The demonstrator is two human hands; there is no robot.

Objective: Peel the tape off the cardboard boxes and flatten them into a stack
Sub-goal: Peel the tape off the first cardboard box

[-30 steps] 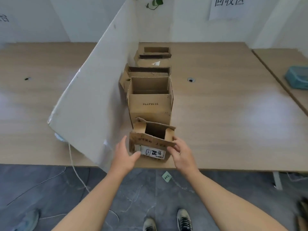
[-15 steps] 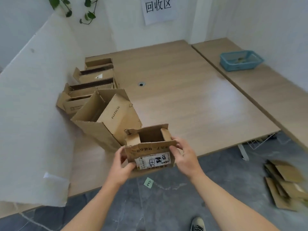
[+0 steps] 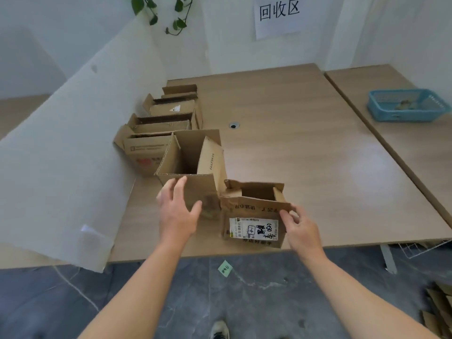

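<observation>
Cardboard small box (image 3: 254, 211) sits at table (image 3: 318, 155) edge; R hand (image 3: 303, 231) fingers pinch its flap corner, L hand (image 3: 177, 216) fingers spread apart by taller box (image 3: 201, 188).

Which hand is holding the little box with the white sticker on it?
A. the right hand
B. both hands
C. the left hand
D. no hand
A: the right hand pinches the front flap of the small box at its right corner, while the left hand is spread open by the taller box, apart from the small one.
</observation>
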